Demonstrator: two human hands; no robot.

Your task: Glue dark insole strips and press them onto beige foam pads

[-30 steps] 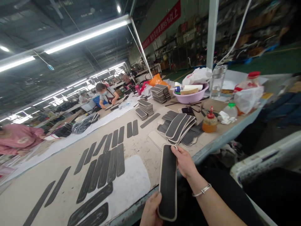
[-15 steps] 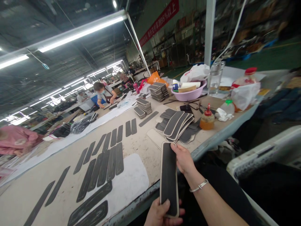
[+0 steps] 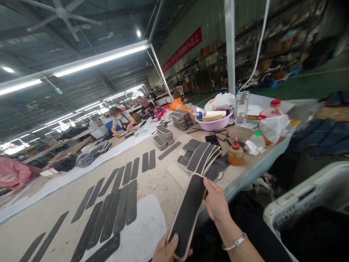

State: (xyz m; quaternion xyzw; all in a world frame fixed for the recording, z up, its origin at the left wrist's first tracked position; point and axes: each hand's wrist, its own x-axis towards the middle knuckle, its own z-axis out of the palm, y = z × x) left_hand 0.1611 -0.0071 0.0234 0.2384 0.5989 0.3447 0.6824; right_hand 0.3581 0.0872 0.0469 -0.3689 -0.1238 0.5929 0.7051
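Note:
A long dark strip with rounded ends and a pale edge is held between my two hands at the table's near edge, tilted. My left hand grips its lower end, thumb on the dark face. At the upper right edge, my right hand pinches it; a silver bangle is on that wrist. Just beyond lies a fanned pile of similar pale-edged strips. On the left, several dark strips lie in rows, some of them on a white sheet.
Stacks of strips stand farther back. A purple basin, a glass jar and a red-tipped bottle of amber liquid stand to the right. A white chair is at my right. Across the table, a person works.
The held strip has tilted, its lower end swinging left with my left hand. My right hand stays at the upper end. The whole view has shifted slightly.

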